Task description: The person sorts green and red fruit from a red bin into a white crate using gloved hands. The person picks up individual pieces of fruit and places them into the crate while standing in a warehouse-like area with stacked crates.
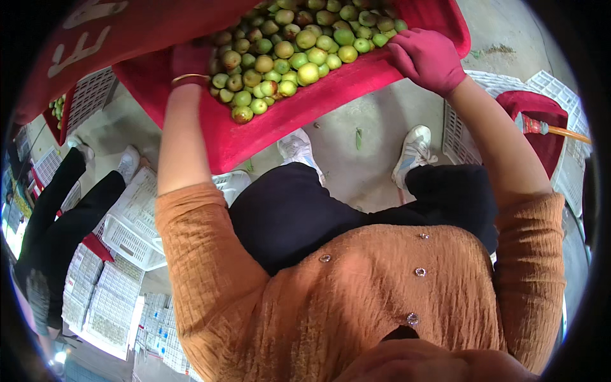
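Observation:
Green and reddish-brown jujubes (286, 57) fill a red fabric-like tray (310, 110) in front of me. My left hand (192, 62), in a dark red glove, is at the tray's left part beside the fruit; its fingers are in shadow and partly hidden, so its grip cannot be told. My right hand (427, 59), in a pink-red glove, rests over the tray's near right rim with its fingers bent at the fruit's edge. Whether it grips the rim is not clear. A large red surface with pale lettering (138, 28) hangs over the upper left.
White plastic crates (136, 238) stand at the left, with stacked printed cartons (114, 301) below. Another person in black trousers (76, 205) stands at the left. At the right are more white crates (460, 129) and a red container (539, 110) with a wooden-handled brush (568, 132).

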The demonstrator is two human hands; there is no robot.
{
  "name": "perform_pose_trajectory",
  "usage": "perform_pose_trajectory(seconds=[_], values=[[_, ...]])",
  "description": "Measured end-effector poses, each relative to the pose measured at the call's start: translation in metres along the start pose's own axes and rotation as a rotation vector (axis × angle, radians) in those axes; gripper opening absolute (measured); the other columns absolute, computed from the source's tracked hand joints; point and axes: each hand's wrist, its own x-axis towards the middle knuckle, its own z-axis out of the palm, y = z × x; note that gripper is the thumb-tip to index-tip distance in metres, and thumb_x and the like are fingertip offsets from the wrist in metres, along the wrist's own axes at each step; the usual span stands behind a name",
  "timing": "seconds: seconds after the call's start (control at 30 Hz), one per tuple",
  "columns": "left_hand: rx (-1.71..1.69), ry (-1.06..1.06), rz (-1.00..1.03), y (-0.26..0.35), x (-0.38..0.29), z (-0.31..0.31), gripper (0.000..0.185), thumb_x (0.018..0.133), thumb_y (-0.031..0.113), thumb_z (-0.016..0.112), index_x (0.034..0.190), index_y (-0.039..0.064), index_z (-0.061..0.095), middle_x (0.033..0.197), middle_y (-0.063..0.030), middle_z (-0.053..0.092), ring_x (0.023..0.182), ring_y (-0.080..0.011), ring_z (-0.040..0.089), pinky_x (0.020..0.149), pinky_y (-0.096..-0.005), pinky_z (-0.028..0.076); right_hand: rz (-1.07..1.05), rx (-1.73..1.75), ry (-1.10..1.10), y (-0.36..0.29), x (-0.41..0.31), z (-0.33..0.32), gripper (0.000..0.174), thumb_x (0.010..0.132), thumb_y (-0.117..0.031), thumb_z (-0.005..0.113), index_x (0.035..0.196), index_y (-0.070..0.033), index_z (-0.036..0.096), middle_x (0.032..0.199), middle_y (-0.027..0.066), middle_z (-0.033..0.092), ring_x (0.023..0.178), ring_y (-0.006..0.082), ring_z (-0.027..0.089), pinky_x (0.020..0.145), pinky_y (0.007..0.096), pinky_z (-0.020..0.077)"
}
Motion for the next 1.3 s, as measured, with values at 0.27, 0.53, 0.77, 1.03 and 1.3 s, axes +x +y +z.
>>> perform_pose_trajectory(seconds=[0.27,0.53,0.77,1.03,1.3], values=[[0.272,-0.167,-0.176,-0.051,0.036,0.061,0.055,0.091,0.039,0.055,0.136,0.007,0.050,0.142,-0.0207,0.049,0.130,-0.0351,0.047,0.106,-0.0434,0.040,0.004,-0.012,-0.022,-0.002,0.000,-0.005,0.019,0.093,-0.022,0.053,0.092,-0.008,0.065,0.080,0.0124,0.063,0.080,0.0334,0.061,0.069,0.0439,0.0491],[0.103,-0.224,-0.227,0.013,0.006,0.034,0.051,0.086,0.052,0.057,0.122,0.016,0.061,0.126,-0.0141,0.062,0.112,-0.0358,0.060,0.094,-0.0449,0.048,0.007,-0.011,-0.036,-0.003,-0.001,-0.006,0.018,0.092,-0.021,0.053,0.089,-0.007,0.064,0.079,0.0122,0.063,0.079,0.0330,0.061,0.068,0.0442,0.0486],[-0.050,-0.138,0.345,0.141,0.029,0.029,0.032,0.088,0.041,0.056,0.099,0.013,0.067,0.111,-0.0135,0.066,0.102,-0.0341,0.062,0.084,-0.0453,0.050,-0.006,-0.005,-0.048,-0.002,0.001,-0.008,0.017,0.092,-0.021,0.053,0.090,-0.007,0.064,0.078,0.0127,0.063,0.078,0.0337,0.061,0.067,0.0446,0.0484],[0.277,-0.318,0.612,0.190,0.005,0.066,0.039,0.078,0.032,0.070,0.116,0.026,0.064,0.128,-0.0051,0.057,0.127,-0.0308,0.047,0.104,-0.0512,0.038,0.014,-0.033,0.036,-0.003,0.000,-0.002,0.024,0.090,-0.029,0.056,0.078,-0.011,0.066,0.076,0.0067,0.064,0.073,0.0301,0.063,0.063,0.0438,0.0510],[0.124,-0.342,0.576,0.147,-0.002,0.044,0.023,0.074,0.013,0.071,0.096,0.018,0.066,0.110,0.0016,0.064,0.112,-0.0322,0.055,0.092,-0.0407,0.049,0.023,0.005,0.001,-0.005,0.000,-0.005,0.017,0.089,-0.023,0.056,0.083,-0.009,0.065,0.078,0.0077,0.062,0.074,0.0309,0.061,0.063,0.0428,0.0489]])
